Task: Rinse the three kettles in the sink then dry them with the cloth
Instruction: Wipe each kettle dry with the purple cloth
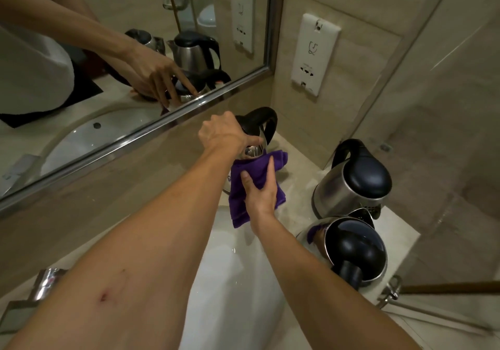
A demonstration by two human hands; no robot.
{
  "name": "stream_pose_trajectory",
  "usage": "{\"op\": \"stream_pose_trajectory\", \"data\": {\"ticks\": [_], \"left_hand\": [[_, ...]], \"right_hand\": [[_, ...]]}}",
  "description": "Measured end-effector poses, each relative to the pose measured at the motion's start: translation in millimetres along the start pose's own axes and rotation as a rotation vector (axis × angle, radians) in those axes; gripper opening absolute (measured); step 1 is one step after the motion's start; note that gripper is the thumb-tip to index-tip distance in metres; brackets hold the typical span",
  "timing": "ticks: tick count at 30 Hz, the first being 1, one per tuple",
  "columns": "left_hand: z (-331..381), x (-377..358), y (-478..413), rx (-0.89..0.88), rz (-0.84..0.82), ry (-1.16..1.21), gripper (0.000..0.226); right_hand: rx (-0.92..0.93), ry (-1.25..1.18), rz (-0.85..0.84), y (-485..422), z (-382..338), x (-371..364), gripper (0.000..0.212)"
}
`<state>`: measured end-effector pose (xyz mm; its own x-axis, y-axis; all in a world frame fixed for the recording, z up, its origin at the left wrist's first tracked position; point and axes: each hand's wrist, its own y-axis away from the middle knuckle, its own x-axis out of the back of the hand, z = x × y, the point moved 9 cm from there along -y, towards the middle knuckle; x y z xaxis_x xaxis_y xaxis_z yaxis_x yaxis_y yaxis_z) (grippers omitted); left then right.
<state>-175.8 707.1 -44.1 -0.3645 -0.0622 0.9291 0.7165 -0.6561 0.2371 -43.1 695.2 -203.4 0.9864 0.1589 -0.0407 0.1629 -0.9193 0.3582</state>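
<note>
My left hand grips the black lid top of a steel kettle that stands at the back of the counter below the mirror. My right hand presses a purple cloth against the kettle's side, its fingers wrapped round cloth and body. Most of this kettle's body is hidden by the cloth and my hands. Two more steel kettles with black lids stand on the counter to the right: one upright further back, one nearer me.
The white sink basin lies under my arms. A chrome tap sits at the lower left. The mirror runs along the back wall. A white socket plate hangs on the tiled wall at right. A metal door fitting is at lower right.
</note>
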Motion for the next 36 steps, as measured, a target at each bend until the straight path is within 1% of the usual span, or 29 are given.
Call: {"op": "stream_pose_trajectory", "data": {"ticks": [3,5,9,11,13,15,16,19,21,22,25,30,36], "left_hand": [[-0.2,-5.7,-0.5,-0.007,-0.061,0.063,0.086],[-2.1,-12.3,-1.7,-0.007,-0.116,0.158,0.091],[-8.3,-17.2,-9.7,-0.010,-0.217,0.307,0.085],[-13.8,-13.7,-19.7,-0.023,-0.246,0.245,0.087],[-16.1,-10.0,-32.2,-0.052,-0.242,0.108,0.094],[-10.1,-10.7,-39.5,-0.113,-0.249,-0.030,0.106],[-4.9,-14.6,-41.3,-0.160,-0.280,-0.067,0.113],[8.5,-29.3,-42.8,-0.325,-0.450,-0.045,0.126],[6.4,-35.7,-43.6,-0.356,-0.545,0.048,0.128],[4.7,-36.8,-44.7,-0.363,-0.566,0.090,0.129],[4.7,-34.0,-47.7,-0.386,-0.542,0.143,0.128],[2.3,-28.5,-45.8,-0.424,-0.425,0.080,0.123],[-3.9,-36.0,-44.0,-0.396,-0.316,0.121,0.128]], "right_hand": [[0.067,-0.003,0.054,5.8,-22.6,3.5,0.082],[0.121,0.005,0.069,8.5,-35.6,3.2,0.081],[0.184,0.154,0.063,7.5,-40.8,6.1,0.085],[0.223,0.170,0.054,6.6,-39.4,7.5,0.085],[0.248,0.182,0.047,8.1,-37.8,8.4,0.085],[0.235,0.197,0.036,8.1,-31.9,9.4,0.085],[0.218,0.191,0.032,7.5,-27.7,10.3,0.086],[0.188,0.192,0.023,4.3,-22.1,13.9,0.086],[0.198,0.191,0.004,3.2,-22.7,15.7,0.086],[0.206,0.191,-0.004,3.1,-23.5,16.0,0.086],[0.211,0.180,-0.014,4.0,-24.2,15.1,0.087],[0.246,0.130,-0.034,10.4,-23.8,15.1,0.083],[0.331,0.114,0.084,32.0,-28.4,5.5,0.082]]}}
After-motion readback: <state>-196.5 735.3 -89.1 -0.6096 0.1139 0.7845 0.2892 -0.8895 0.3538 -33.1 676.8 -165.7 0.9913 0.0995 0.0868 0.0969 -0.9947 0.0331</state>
